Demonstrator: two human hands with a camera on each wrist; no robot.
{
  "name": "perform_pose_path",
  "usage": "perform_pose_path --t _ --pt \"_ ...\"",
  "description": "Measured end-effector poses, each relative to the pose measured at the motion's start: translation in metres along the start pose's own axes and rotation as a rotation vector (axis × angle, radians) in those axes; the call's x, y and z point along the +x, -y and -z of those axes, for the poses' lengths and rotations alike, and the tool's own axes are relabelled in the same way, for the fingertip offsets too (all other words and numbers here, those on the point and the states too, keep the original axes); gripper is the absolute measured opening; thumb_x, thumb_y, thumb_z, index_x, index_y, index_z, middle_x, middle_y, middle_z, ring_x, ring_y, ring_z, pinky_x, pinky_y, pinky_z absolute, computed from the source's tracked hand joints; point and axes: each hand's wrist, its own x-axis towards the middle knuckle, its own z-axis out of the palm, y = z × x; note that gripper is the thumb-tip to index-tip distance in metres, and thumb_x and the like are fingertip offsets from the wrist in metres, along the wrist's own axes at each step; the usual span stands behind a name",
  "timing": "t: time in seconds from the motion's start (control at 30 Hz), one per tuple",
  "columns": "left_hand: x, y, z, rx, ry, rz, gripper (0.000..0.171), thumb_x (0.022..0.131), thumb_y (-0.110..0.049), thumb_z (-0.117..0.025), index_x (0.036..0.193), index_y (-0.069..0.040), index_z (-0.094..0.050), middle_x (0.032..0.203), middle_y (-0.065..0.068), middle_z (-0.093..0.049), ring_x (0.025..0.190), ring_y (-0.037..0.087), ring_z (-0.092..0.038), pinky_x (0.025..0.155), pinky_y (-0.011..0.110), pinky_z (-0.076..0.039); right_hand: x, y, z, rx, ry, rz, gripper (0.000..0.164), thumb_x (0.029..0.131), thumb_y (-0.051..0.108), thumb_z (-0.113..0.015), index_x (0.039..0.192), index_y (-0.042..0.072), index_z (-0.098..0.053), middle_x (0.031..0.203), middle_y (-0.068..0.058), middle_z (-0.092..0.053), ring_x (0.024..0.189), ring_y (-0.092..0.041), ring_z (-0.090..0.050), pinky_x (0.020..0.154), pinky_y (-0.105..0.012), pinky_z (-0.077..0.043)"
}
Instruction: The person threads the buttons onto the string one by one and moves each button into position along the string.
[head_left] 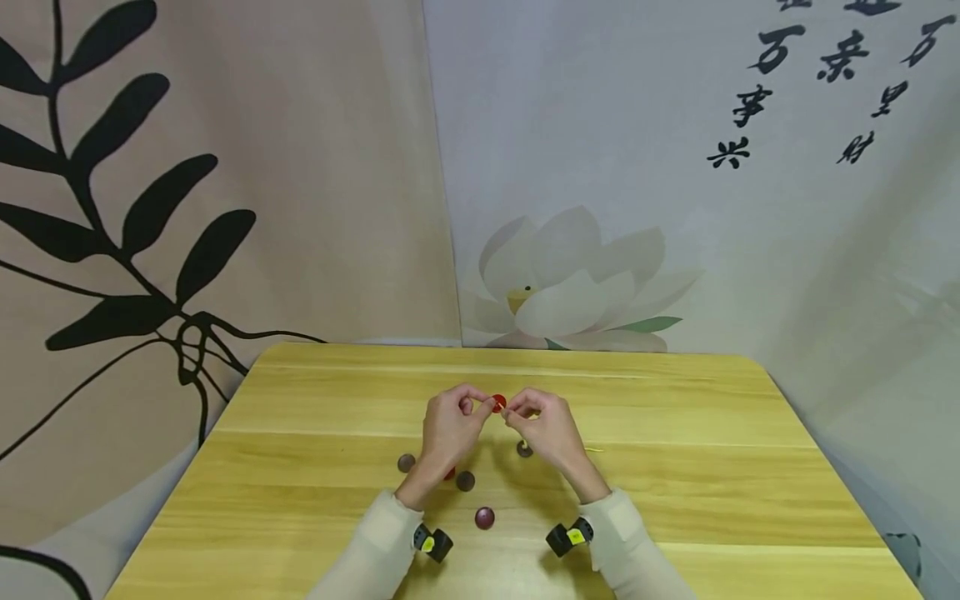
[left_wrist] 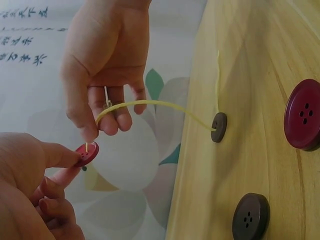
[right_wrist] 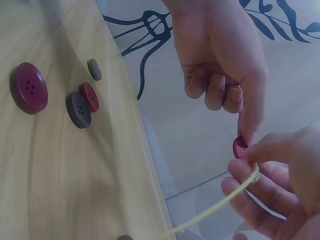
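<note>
Pale sleeves (head_left: 367, 550) came in at the bottom edge, each with a small black wrist camera (head_left: 438, 547) by its cuff. Just beyond, between them, a large four-hole maroon button (head_left: 484, 518) lay on the wood-grain table (head_left: 750, 483). Farther in lay two grey-brown buttons (head_left: 465, 481) and, near the closer one, a spare red button (right_wrist: 91, 97) partly covered by the left forearm from above. By the right wrist, a threaded grey-brown button (left_wrist: 218, 127) had yellow cord (left_wrist: 165, 104) running through it. Above the tabletop, the left hand (head_left: 452, 423) pinched a small red button (head_left: 498, 402) between thumb and finger; the right hand (head_left: 549, 427) pinched the cord against it. Behind the table's far edge, the backdrop showed a pale lotus (head_left: 577, 292) and a black leafy branch (head_left: 153, 204).
</note>
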Motion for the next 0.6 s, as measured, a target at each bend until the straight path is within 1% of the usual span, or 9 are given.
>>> perform_pose_path --t 0.33,0.53,0.6 --pt "-0.0006 -0.0002 -0.0021 0.009 0.008 0.0 0.007 0.087 -0.017 -0.075 0.083 -0.012 -0.073 0.057 -0.006 -0.039 0.046 0.008 -0.032 0.044 0.02 -0.022 0.0001 -0.0005 -0.0008 -0.008 -0.022 0.008 0.011 0.086 0.004 -0.073 0.082 0.014 -0.072 0.071 0.006 -0.069 0.075 -0.013 -0.063 0.07 -0.036 -0.049" --pt "-0.0027 0.0014 -0.0048 0.005 0.014 0.006 0.008 0.087 -0.017 -0.076 0.082 -0.012 -0.073 0.056 -0.006 -0.038 0.046 0.008 -0.032 0.044 0.021 -0.022 -0.0006 -0.0042 -0.0036 -0.013 -0.018 -0.003 0.008 0.087 0.006 -0.074 0.083 0.012 -0.071 0.073 0.005 -0.07 0.075 -0.012 -0.063 0.065 -0.031 -0.051" --pt "-0.003 0.0023 -0.0058 0.003 0.015 0.008 0.008 0.086 -0.017 -0.076 0.082 -0.012 -0.073 0.056 -0.006 -0.039 0.046 0.008 -0.032 0.044 0.021 -0.023 -0.0008 -0.0046 -0.0046 -0.018 -0.023 -0.002 0.008 0.087 0.006 -0.074 0.083 0.013 -0.071 0.074 0.005 -0.07 0.076 -0.013 -0.063 0.066 -0.03 -0.051"
